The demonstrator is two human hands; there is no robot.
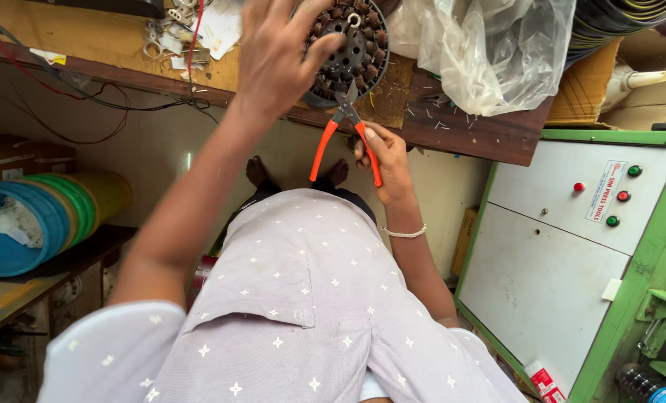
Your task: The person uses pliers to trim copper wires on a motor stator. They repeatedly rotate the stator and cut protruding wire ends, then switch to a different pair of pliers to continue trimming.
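While the right hand [381,153] was clamped on the orange-handled pliers [345,138], their tip met the round wound stator [351,45] on the tabletop [489,134]; the left hand [277,56] gripped the stator's rim; a plastic bag [489,45] lay beyond.

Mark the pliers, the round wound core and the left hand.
pliers [345,142]: head view, on the orange handles below the pivot.
round wound core [363,45]: head view, on its dark perforated face.
left hand [277,52]: head view, on the back of the hand resting on the core.
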